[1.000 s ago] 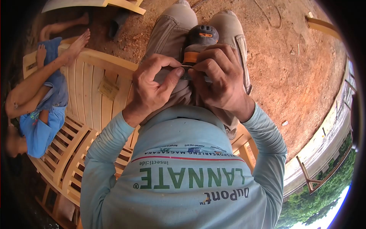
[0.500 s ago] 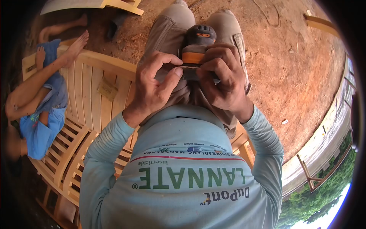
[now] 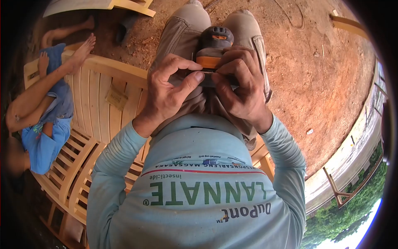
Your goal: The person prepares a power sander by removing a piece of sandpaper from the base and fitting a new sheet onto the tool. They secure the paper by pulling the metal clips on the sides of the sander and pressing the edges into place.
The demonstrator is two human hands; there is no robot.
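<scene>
A black-and-orange power sander [image 3: 208,61] rests between my thighs, its rounded top pointing away from me. At its near edge runs a thin pale strip [image 3: 208,72], perhaps the edge of a sanding sheet. My left hand [image 3: 169,89] has thumb and index finger closed at the strip's left end. My right hand [image 3: 242,83] curls its fingers along the sander's right side, with thumb and index finger pinched by the strip's right end. The dark flat base [image 3: 207,81] shows below the fingertips. Much of the sander's right side is hidden by my right hand.
On the left, a person in a blue shirt [image 3: 52,143] reclines on a slatted wooden bench [image 3: 93,89], where a small brown piece [image 3: 116,98] lies. Other wooden pieces [image 3: 132,6] stand at the top. Reddish dirt ground [image 3: 306,83] spreads to the right, with a cable.
My left fingertips have moved slightly right and up along the sander's edge, closer to my right ones. The right hand and the sander have shifted a little left.
</scene>
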